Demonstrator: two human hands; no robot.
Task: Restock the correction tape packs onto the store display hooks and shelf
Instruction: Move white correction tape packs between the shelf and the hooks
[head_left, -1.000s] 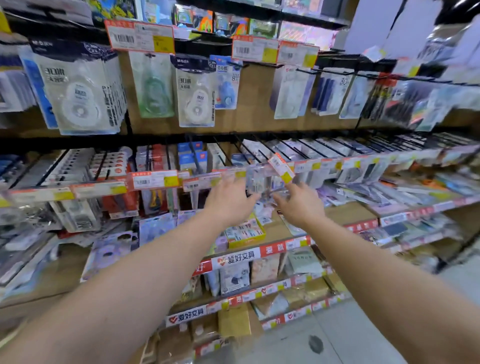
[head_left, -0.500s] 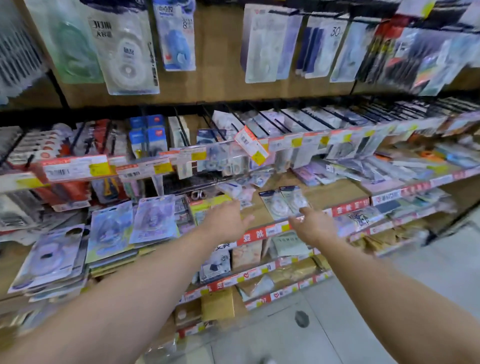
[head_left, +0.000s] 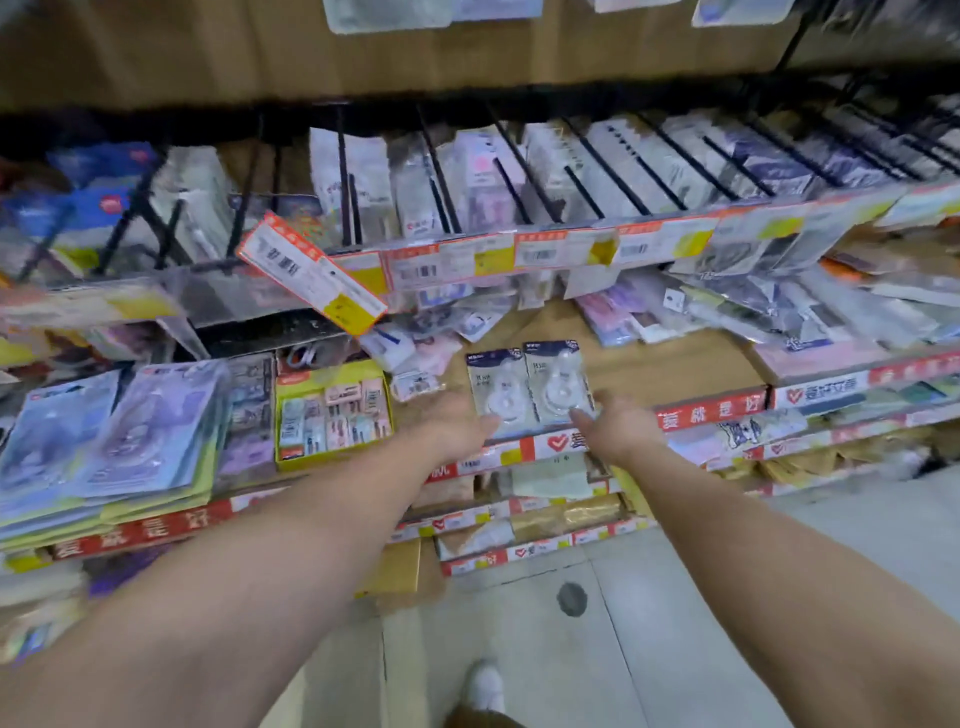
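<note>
At the far left of the shelf (head_left: 691, 364) lies a fanned stack of blue and lilac packs (head_left: 109, 436), flat and overlapping, their front edges over the red price strip. Just to the right of them stands a yellow box (head_left: 332, 413) holding small upright items in rows. Above it a price tag (head_left: 311, 273) hangs tilted, one end dropped below the line of tags on the hook rail (head_left: 545, 249), where rows of packets hang from black hooks.

The left hand (head_left: 447, 426) reaches in over the shelf edge, palm down, its fingers loosely straight and a little apart, their tips touching the lower left corner of the left correction tape pack (head_left: 496, 387). That pack lies flat on the brown shelf surface, side by side with, and touching, the right correction tape pack (head_left: 556, 379); both are near the front edge, each showing a white round dispenser under a dark header. The right hand (head_left: 618, 428) comes in from the other side, its fingers relaxed and pointing at the lower right corner of the right pack, touching or nearly so; blur keeps this from being told surely. Neither hand is curled round anything.

Further right, loose packets (head_left: 737, 312) lie scattered on the shelf. Below, a white shoe (head_left: 485, 686) stands on the pale tiled floor (head_left: 675, 597).
</note>
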